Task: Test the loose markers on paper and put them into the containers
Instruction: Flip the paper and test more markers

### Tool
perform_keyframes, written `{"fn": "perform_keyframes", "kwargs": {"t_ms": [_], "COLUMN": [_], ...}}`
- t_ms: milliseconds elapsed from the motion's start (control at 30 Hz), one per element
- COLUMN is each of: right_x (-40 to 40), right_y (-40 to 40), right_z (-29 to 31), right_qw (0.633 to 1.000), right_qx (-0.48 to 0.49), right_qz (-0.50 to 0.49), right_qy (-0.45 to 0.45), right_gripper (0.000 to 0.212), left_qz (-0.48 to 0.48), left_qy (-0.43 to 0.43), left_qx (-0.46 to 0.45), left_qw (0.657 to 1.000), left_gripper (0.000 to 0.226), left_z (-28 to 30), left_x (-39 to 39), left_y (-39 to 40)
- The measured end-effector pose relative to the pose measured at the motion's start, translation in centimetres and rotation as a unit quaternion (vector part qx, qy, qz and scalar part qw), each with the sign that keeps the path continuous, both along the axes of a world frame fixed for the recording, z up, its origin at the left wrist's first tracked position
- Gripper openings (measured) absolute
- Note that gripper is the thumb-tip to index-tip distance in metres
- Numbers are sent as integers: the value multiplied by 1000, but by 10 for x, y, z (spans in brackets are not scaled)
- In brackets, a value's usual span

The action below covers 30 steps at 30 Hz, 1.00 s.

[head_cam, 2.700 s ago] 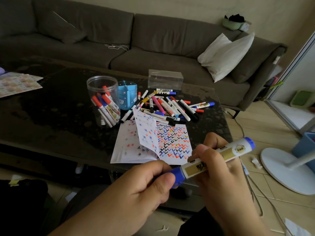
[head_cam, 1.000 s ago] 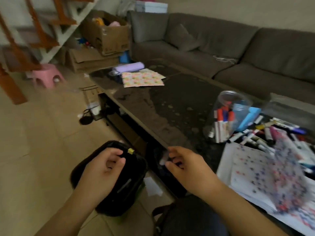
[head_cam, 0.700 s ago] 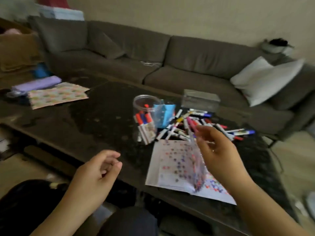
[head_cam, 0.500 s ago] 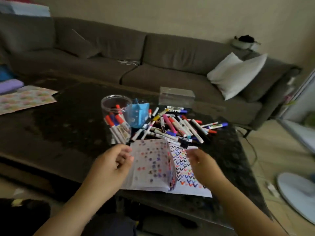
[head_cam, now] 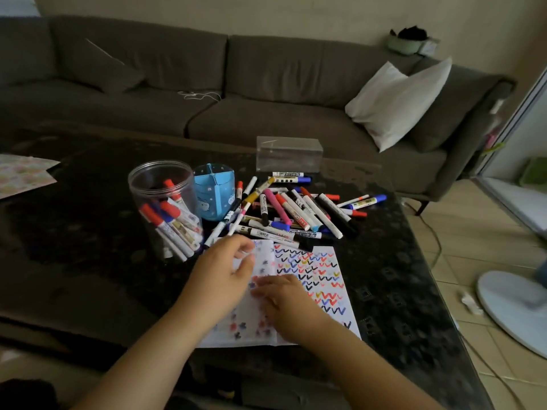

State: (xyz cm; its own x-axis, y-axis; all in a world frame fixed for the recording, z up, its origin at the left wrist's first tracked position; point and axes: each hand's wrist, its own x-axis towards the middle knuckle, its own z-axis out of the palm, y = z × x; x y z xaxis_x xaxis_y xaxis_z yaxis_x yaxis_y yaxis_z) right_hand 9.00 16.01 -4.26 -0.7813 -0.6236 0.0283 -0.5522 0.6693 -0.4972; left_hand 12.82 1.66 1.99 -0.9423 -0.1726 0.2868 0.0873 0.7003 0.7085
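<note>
Loose markers (head_cam: 296, 211) piled in the middle of the frame, just above the paper (head_cam: 313, 279), well over a dozen by the look of it, caps red, blue, pink, black. Only a handful standing in the clear round jar (head_cam: 161, 208) at centre left. Nothing visible inside the blue pen holder (head_cam: 214, 195) beside it, nothing in the clear box (head_cam: 288, 153) above the pile. Judged from that: testing well under way, rows of coloured ticks filling the right-hand sheet, dots on the left-hand one, but most of the sorting left to do.

Down on the paper now, lower centre. Left hand (head_cam: 220, 279) laid on the dotted sheet, fingers spread and slack, gripping nothing. Right hand (head_cam: 285, 301) just beside it, flat, fingers straight, pressing the sheet down near the fold. No marker in either hand. Looks like smoothing the page flat before picking the next one from the pile.
</note>
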Motion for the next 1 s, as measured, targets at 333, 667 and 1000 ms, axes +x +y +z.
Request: {"fn": "perform_keyframes", "kwargs": {"t_ms": [333, 667, 1000], "right_x": [-97, -96, 22], "right_y": [30, 37, 61], "right_z": [19, 20, 80], "right_qw": [960, 963, 840], "right_qx": [38, -98, -427], "right_qz": [-273, -226, -194], "right_qy": [46, 105, -273], "right_gripper": [48, 19, 16], "left_qz": [-15, -13, -67], "left_qy": [-66, -66, -101], "left_qx": [54, 104, 311], "left_qw": [996, 992, 943], "left_gripper": [18, 12, 12], "left_z": [-26, -30, -2], "left_x": [-39, -34, 7], "left_y": [20, 23, 50]}}
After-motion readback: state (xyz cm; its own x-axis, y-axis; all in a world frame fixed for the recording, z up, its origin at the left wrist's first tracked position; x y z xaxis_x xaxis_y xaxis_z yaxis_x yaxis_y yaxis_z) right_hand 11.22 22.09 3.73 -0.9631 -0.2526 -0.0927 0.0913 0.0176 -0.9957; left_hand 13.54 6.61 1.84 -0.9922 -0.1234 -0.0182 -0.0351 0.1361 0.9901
